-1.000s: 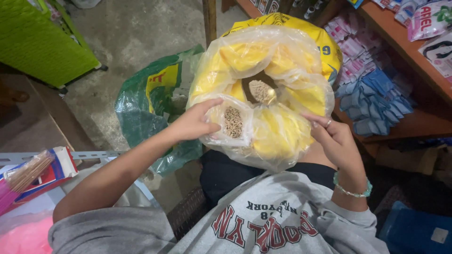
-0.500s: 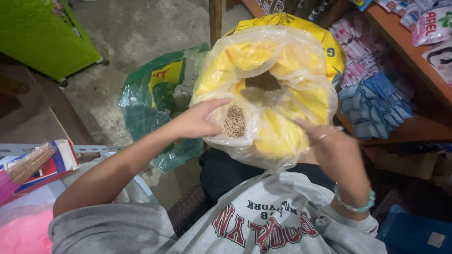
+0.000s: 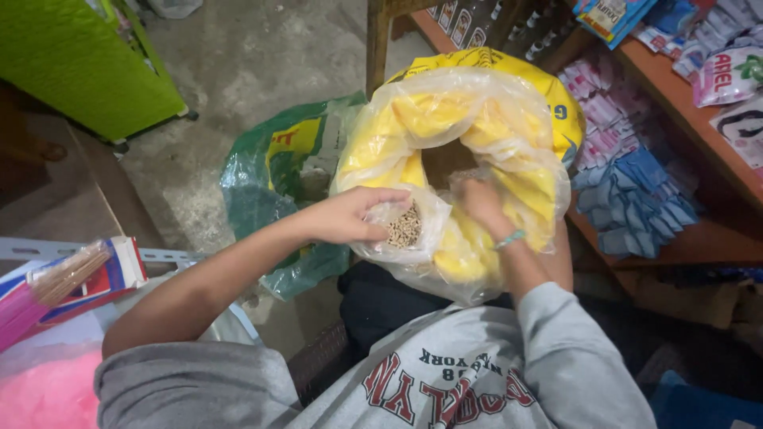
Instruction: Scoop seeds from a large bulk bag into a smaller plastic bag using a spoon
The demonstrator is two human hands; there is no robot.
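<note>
Far left of the yellow sack (image 3: pixel 477 119), a box of pink sticks (image 3: pixel 56 286) lies at the frame's edge. Just left of the sack slumps a green plastic bag (image 3: pixel 262 199). The left hand (image 3: pixel 350 216) pinches the mouth of a small clear bag of grain (image 3: pixel 405 230), which rests against the sack's near rim. The right hand (image 3: pixel 481 202) is sunk into the sack's opening behind its clear liner; whether its fingers are closed on anything cannot be told. Right of the sack, blue sachets (image 3: pixel 636 206) crowd a wooden shelf (image 3: pixel 691 246).
</note>
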